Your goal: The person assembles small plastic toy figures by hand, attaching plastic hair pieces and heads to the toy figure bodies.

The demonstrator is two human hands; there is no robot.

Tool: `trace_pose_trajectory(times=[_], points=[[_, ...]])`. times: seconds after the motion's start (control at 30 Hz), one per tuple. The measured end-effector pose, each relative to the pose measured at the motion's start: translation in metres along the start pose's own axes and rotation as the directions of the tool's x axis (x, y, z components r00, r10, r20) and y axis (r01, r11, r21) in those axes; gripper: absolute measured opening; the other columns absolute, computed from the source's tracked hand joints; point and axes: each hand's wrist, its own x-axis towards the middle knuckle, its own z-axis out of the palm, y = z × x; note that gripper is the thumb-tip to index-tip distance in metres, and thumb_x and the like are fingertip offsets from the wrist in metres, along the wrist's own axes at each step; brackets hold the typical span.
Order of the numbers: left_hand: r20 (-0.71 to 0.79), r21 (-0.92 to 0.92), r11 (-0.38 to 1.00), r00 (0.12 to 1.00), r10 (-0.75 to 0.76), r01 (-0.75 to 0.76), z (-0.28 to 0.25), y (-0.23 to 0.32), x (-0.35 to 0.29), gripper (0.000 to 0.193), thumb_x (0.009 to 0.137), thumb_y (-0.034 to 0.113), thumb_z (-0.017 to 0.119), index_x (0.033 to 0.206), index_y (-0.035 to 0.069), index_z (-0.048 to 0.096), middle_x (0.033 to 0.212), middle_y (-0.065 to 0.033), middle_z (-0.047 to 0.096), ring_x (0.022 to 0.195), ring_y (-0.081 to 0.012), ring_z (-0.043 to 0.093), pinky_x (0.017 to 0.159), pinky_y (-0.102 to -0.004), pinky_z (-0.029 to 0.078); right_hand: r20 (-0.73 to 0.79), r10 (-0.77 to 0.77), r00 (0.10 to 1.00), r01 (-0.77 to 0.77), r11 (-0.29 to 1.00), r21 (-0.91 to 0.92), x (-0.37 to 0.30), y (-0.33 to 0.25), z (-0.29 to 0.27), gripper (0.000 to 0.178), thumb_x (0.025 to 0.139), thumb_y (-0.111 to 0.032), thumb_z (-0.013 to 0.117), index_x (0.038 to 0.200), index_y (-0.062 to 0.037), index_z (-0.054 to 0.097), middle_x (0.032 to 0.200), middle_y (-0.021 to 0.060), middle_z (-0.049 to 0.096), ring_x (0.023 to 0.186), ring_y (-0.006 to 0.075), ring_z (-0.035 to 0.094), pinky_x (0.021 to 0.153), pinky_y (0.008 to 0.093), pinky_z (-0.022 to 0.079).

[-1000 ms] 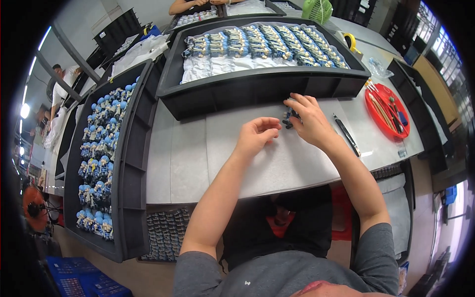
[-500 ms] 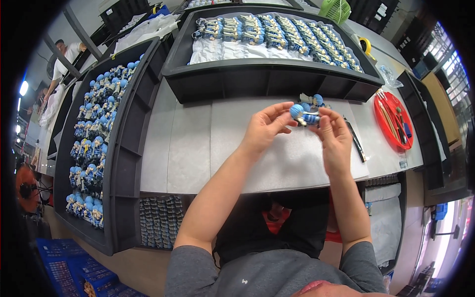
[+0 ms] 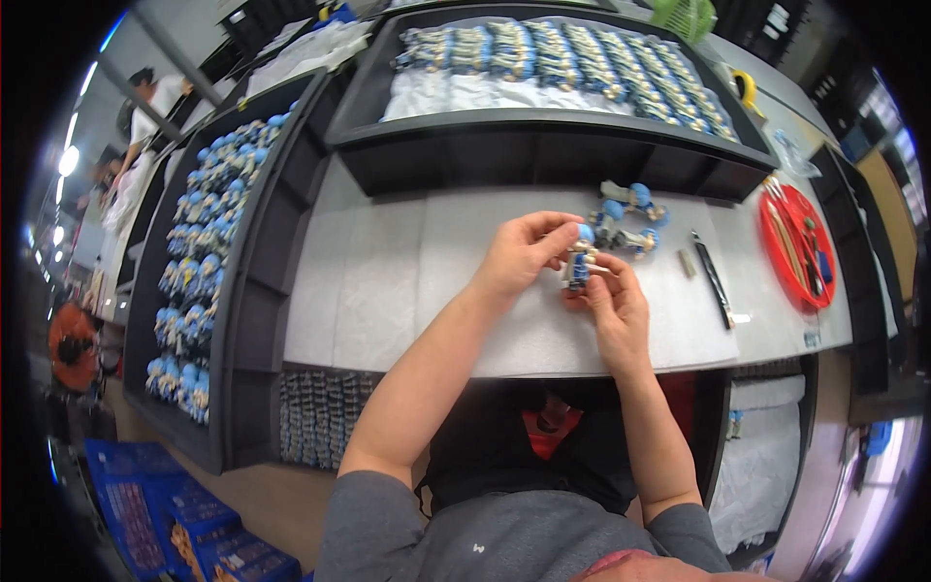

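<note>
A small blue-headed figurine [image 3: 580, 264] stands nearly upright between my hands, above the pale work surface [image 3: 465, 320]. My left hand [image 3: 527, 254] pinches it by the round blue head. Lower down, the fingers of my right hand [image 3: 615, 308] close on its blue and white body. Just beyond my right hand, several more figurines [image 3: 630, 215] of the same kind lie in a loose cluster. To the right of them are a small greyish block [image 3: 687, 264] and a slim black pen-like tool [image 3: 714, 279].
A large black tray [image 3: 543, 145] holds rows of figurines along the back. Another black tray [image 3: 254, 291], filled with blue-headed figurines, stands at the left. On the right sits a red dish [image 3: 776, 254] with brushes and tools. A person [image 3: 145, 112] works at the far left.
The figurine has turned from lying sideways to nearly upright. My right hand has moved down and left with it. The cluster and the small block behind show more fully.
</note>
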Motion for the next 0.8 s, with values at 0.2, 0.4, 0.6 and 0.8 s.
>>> trace_pose_trajectory(times=[0.2, 0.4, 0.6, 0.8], points=[[0.076, 0.008, 0.999, 0.997, -0.035, 0.034, 0.007, -0.003, 0.005, 0.026, 0.088, 0.02, 0.057, 0.108, 0.003, 0.059, 0.089, -0.0026, 0.061, 0.078, -0.0075, 0.056, 0.067, -0.0211, 0.045, -0.035, -0.009, 0.999, 0.006, 0.997, -0.081, -0.004, -0.004, -0.012, 0.026, 0.093, -0.007, 0.045, 0.117, 0.0009, 0.043, 0.098, 0.0116, 0.058, 0.082, 0.014, 0.058, 0.072, 0.0247, 0.049], [0.058, -0.07, 0.996, 0.997, -0.059, 0.063, 0.0, -0.002, 0.004, 0.025, 0.089, 0.018, 0.055, 0.109, 0.003, 0.058, 0.092, -0.0039, 0.062, 0.081, -0.0093, 0.058, 0.069, -0.0228, 0.047, 0.004, 0.001, 1.0, -0.001, 1.0, -0.024, 0.0, -0.002, -0.001, 0.026, 0.092, -0.005, 0.045, 0.117, 0.0014, 0.043, 0.097, 0.0109, 0.057, 0.08, 0.0127, 0.057, 0.071, 0.0241, 0.048], [0.076, -0.035, 0.999, 0.997, -0.014, 0.017, 0.002, -0.001, 0.005, 0.025, 0.087, 0.013, 0.056, 0.11, 0.003, 0.059, 0.096, -0.0057, 0.063, 0.085, -0.0123, 0.059, 0.075, -0.0258, 0.048, -0.022, 0.004, 1.0, -0.005, 0.998, -0.061, 0.0, -0.006, -0.007, 0.028, 0.09, -0.002, 0.046, 0.117, 0.002, 0.042, 0.097, 0.0112, 0.057, 0.081, 0.0128, 0.057, 0.071, 0.0242, 0.048], [0.113, -0.049, 0.998, 0.992, 0.051, -0.046, 0.004, -0.003, 0.003, 0.025, 0.086, 0.011, 0.056, 0.11, 0.002, 0.059, 0.1, -0.0078, 0.063, 0.088, -0.0136, 0.059, 0.076, -0.0267, 0.048, -0.03, -0.017, 0.999, 0.014, 0.997, -0.081, -0.002, -0.006, -0.007, 0.029, 0.09, 0.0, 0.046, 0.118, 0.0024, 0.042, 0.098, 0.0125, 0.057, 0.082, 0.0133, 0.057, 0.073, 0.0243, 0.048]])
